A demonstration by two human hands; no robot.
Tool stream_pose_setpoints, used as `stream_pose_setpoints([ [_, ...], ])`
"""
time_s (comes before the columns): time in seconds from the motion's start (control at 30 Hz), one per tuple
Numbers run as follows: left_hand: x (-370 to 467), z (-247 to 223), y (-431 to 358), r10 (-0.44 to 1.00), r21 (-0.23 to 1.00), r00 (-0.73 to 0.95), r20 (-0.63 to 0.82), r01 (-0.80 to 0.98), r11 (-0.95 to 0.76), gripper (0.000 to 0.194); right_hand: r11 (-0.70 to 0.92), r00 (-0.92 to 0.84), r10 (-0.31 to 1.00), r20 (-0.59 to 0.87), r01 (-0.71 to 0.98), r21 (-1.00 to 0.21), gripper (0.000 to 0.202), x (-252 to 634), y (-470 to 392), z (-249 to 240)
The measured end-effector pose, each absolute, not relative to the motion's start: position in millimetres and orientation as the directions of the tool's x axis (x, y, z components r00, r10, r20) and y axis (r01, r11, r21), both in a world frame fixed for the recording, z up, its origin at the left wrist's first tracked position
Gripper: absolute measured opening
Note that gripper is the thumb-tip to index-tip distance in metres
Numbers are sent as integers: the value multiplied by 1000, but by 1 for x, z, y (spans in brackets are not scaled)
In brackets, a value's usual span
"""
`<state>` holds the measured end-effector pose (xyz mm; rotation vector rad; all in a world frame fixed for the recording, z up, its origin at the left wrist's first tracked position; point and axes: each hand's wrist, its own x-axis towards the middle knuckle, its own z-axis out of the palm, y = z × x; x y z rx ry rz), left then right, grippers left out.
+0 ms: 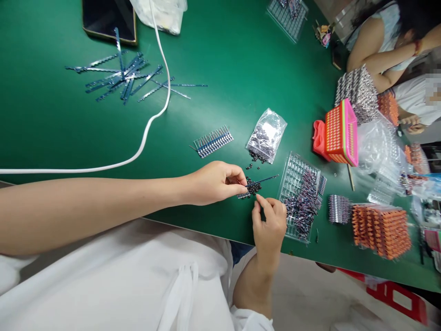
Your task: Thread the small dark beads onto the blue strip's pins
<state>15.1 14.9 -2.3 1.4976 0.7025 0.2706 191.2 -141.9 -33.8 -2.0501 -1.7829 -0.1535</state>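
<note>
My left hand (pixel 220 183) pinches a thin blue metal strip (pixel 263 180), which points right over a small pile of dark beads (pixel 254 187) on the green table. Just below the pile is my right hand (pixel 270 218), thumb and forefinger brought together near the beads; anything between those fingertips is too small to make out. A bag of dark beads (pixel 267 133) lies above the pile, with loose beads at its mouth. To the right, a clear ridged tray (pixel 292 172) holds many small wire-legged parts (pixel 305 202). A finished-looking row of such parts (pixel 214 141) lies above my left hand.
Loose blue strips (pixel 126 76) lie at the upper left, near a phone (pixel 109 20) and a white cable (pixel 146 133). Baskets (pixel 339 133), orange stacks (pixel 381 230) and a grey stack (pixel 339 209) stand right. Other people sit at the far right.
</note>
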Motion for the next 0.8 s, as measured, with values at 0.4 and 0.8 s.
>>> stream_pose_setpoints([
  [0.4, 13, -4, 14, 570, 966, 784, -245, 245, 79, 18, -4, 52, 976, 212, 976, -220, 17, 204, -125, -21],
  [0.8, 12, -3, 14, 517, 968, 828, -218, 250, 7, 19, 26, 81, 934, 349, 956, -292, 6, 195, -122, -21],
])
